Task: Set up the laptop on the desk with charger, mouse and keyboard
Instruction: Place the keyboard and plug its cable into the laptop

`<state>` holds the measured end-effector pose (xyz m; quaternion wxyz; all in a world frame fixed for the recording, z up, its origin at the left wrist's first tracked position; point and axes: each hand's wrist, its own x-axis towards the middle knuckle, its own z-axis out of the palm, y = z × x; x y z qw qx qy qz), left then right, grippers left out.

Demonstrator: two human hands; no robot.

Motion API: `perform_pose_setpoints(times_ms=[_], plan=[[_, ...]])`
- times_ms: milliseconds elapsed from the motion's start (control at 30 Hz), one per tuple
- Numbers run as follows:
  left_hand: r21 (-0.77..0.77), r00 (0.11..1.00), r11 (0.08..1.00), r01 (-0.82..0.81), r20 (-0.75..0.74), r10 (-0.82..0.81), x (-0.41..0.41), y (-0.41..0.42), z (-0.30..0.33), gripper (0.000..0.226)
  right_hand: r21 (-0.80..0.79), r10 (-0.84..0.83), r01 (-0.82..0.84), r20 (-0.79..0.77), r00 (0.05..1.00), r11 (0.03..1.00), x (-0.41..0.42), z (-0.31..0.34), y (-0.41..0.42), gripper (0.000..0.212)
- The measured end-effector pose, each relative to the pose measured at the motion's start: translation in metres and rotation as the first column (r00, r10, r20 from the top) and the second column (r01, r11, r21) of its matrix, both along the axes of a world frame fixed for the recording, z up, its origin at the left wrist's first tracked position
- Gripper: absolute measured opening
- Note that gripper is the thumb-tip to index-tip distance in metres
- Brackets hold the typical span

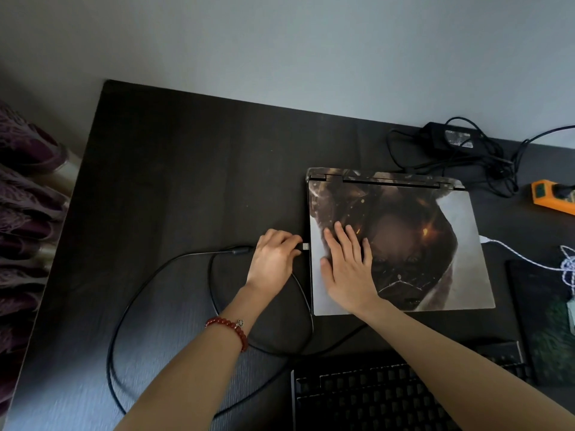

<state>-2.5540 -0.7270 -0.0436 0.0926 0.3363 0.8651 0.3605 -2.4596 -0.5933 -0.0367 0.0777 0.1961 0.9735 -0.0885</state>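
A closed laptop (435, 244) with a dark picture skin on its lid lies on the dark desk (186, 181). My right hand (348, 265) rests flat on the lid's left part, fingers straight. My left hand (273, 259) pinches a USB plug (305, 246) right at the laptop's left edge. Its black cable (130, 306) loops across the desk toward the black keyboard (373, 396) at the near edge. The charger brick (451, 140) with tangled black cords lies behind the laptop.
An orange power strip (550, 197) sits at the far right. A white braided cable (529, 261) runs from the laptop's right side over a dark mouse pad (547, 321). A purple curtain (25, 213) hangs left of the desk.
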Motion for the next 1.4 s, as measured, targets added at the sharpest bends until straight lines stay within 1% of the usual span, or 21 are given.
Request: perform_pose_setpoints(times_ms=[200,400,633,800,900,1000,1033,1200,1333,1400], plan=[[-0.003,0.999,0.999,0.039,-0.027,-0.039,-0.001,0.0,0.002,0.023,0.008,-0.009,0.009,-0.007,1.0,1.0,0.001,0.0,0.0,0.061],[0.013,1.0,1.0,-0.007,-0.005,0.008,0.003,0.001,-0.002,0.022,0.008,-0.007,0.007,0.009,1.0,1.0,0.001,-0.002,0.0,0.062],[-0.001,1.0,1.0,0.0,-0.016,0.0,0.0,0.002,-0.004,0.023,0.005,-0.006,0.006,0.018,1.0,1.0,0.001,-0.001,0.001,0.063],[-0.056,0.999,0.998,0.032,0.0,-0.032,0.0,0.004,-0.004,0.023,0.002,-0.01,0.01,0.008,1.0,1.0,0.003,0.0,0.001,0.063],[-0.099,1.0,0.995,-0.004,-0.001,0.004,-0.001,0.002,-0.003,0.022,0.0,-0.005,0.005,0.002,1.0,1.0,0.002,0.0,0.0,0.063],[-0.083,0.994,0.992,-0.09,0.054,0.095,-0.003,-0.003,-0.002,0.021,-0.007,-0.008,0.008,0.001,1.0,1.0,0.001,0.0,0.001,0.064],[-0.079,0.993,0.992,-0.098,0.066,0.103,-0.003,-0.005,-0.001,0.02,-0.007,-0.01,0.01,-0.001,1.0,1.0,0.001,0.0,0.001,0.064],[-0.085,0.996,0.996,-0.031,0.085,0.038,-0.003,-0.002,0.001,0.021,-0.009,-0.007,0.007,-0.006,1.0,1.0,0.001,0.0,-0.001,0.063],[-0.035,0.984,0.999,0.007,0.179,-0.001,-0.006,-0.001,0.0,0.022,-0.007,-0.012,0.012,-0.01,1.0,1.0,0.001,0.001,0.0,0.064],[-0.02,0.975,1.0,0.01,0.224,-0.005,-0.006,-0.001,0.001,0.026,-0.006,-0.012,0.012,-0.001,1.0,1.0,0.001,0.0,0.0,0.064]])
